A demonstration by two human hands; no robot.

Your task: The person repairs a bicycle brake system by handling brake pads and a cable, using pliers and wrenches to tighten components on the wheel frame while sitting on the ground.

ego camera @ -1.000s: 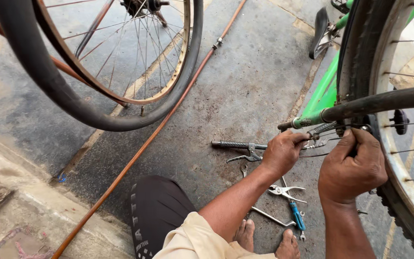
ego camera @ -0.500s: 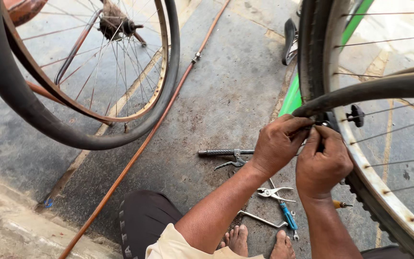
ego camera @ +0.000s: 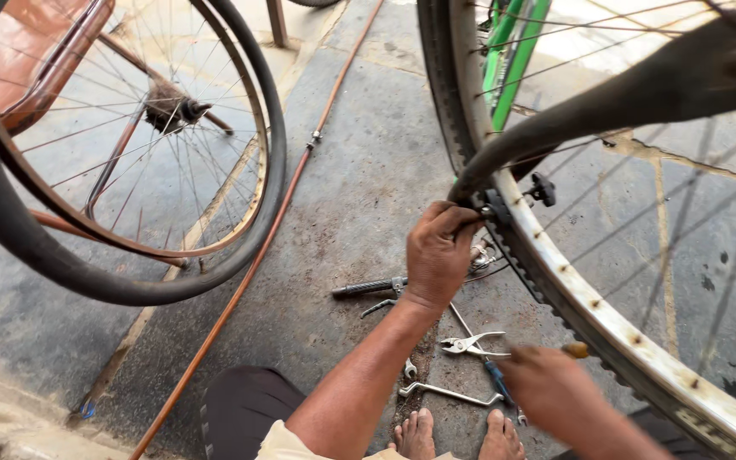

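My left hand (ego camera: 440, 251) is closed around a black rubber tube (ego camera: 641, 89) at the spot where it meets the rusty wheel rim (ego camera: 594, 319). From there the tube arcs up and away to the upper right. My right hand (ego camera: 547, 388) is low and blurred, just above the blue-handled pliers (ego camera: 474, 345) lying on the concrete. An orange tool handle (ego camera: 577, 349) shows beside its knuckles; whether the hand holds anything is unclear. The green bicycle frame (ego camera: 513, 51) stands behind the wheel.
A second bicycle wheel with a black tyre (ego camera: 129, 285) leans at the left. A thin orange pipe (ego camera: 274, 221) runs diagonally over the floor. A black-handled tool (ego camera: 368, 287) and a metal spanner (ego camera: 449, 393) lie near my bare feet (ego camera: 419, 434).
My right hand has left the tube and dropped toward the tools on the floor. My left hand stays gripping the tube at the rim. The view has moved closer to the wheel.
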